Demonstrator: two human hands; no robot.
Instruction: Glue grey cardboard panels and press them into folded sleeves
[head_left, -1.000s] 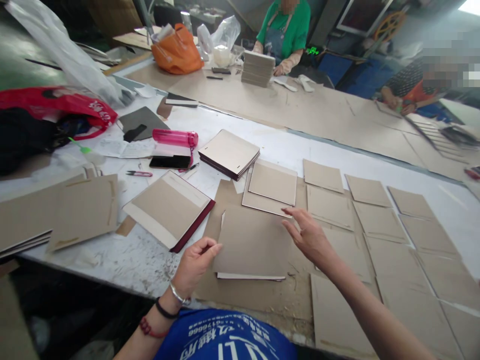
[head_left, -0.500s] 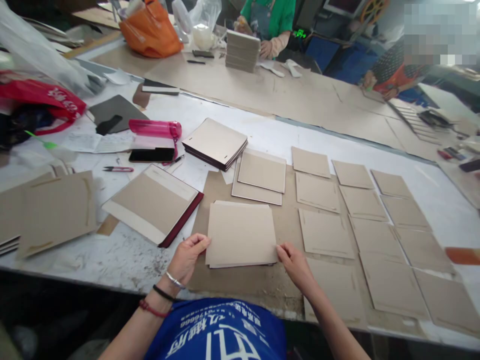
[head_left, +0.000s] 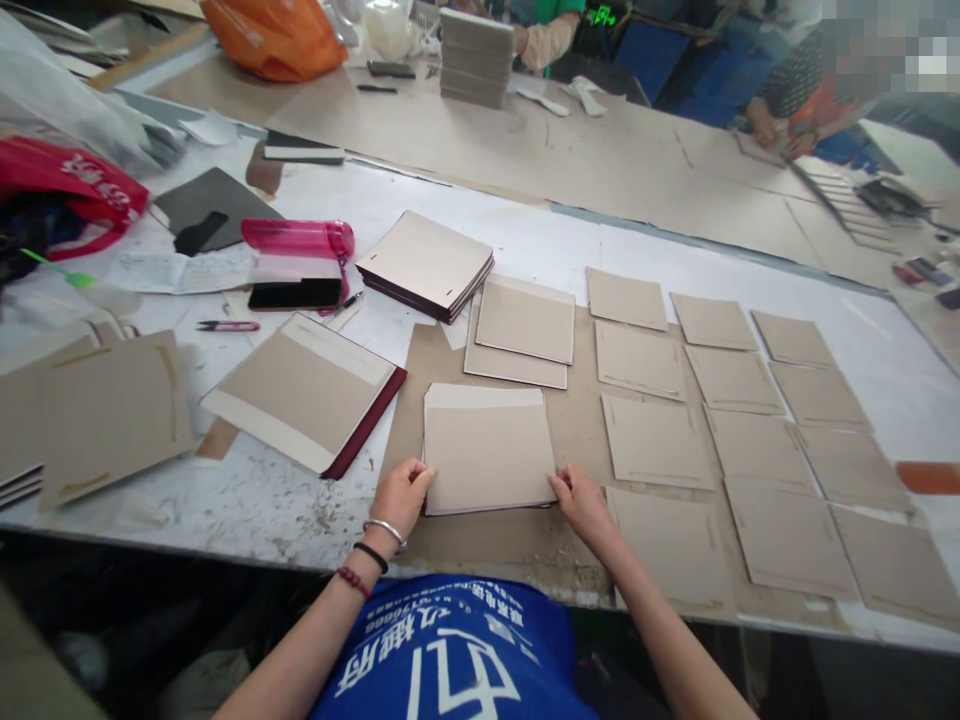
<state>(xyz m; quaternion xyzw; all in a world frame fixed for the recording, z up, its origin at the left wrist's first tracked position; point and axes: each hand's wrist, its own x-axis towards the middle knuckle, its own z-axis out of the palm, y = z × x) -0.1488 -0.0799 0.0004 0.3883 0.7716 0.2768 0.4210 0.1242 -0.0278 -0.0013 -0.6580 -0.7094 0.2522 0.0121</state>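
Observation:
My left hand (head_left: 405,497) pinches the left edge of a flat greyish-brown cardboard sheet (head_left: 489,462) between thumb and fingers. At the opposite edge, my right hand (head_left: 583,503) grips it the same way. The sheet lies over a panel whose white strip (head_left: 486,398) shows along the far side; most of that panel is hidden. Just beyond are two overlapping panels (head_left: 525,318) and a stack of dark-edged boards (head_left: 427,255). Left of my hands rests a larger cover (head_left: 300,395) with a dark red edge.
Rows of cardboard pieces (head_left: 660,438) with glue-like streaks lie to the right. More boards (head_left: 112,415), small pink-handled snips (head_left: 227,326), a phone (head_left: 295,294) and a pink bottle (head_left: 298,238) are on the left. Co-workers sit across the table beside a board stack (head_left: 476,60).
The cardboard sheet has shifted towards me over the panel beneath, so more white strip shows at its far side. Both hands keep hold of its edges. My view has tilted slightly down.

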